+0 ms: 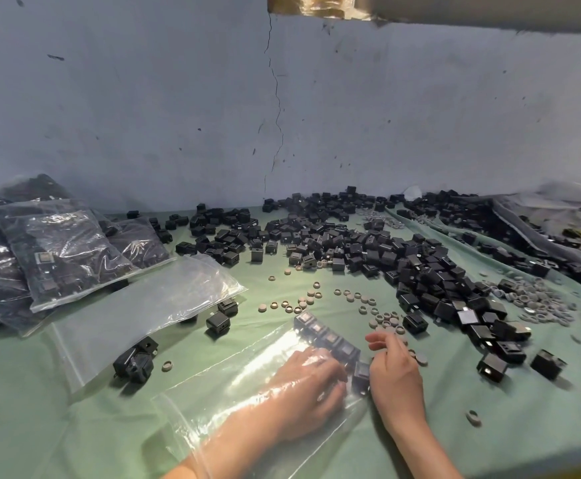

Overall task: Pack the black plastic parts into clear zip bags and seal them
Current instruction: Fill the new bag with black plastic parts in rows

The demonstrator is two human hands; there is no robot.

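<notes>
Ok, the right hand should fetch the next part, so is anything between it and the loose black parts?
Only small grey caps lie flat on the cloth between the right hand and the nearest loose black part; nothing taller stands in the way.

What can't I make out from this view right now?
Left hand grip: head view, glare on the clear zip bag over it blurs the fingers.
Right hand grip: head view, fingertips hidden behind its own knuckles.
Row of black parts: near end hidden under both hands.
Filled bags: head view, cut off by the left edge; seals too small to judge.
</notes>
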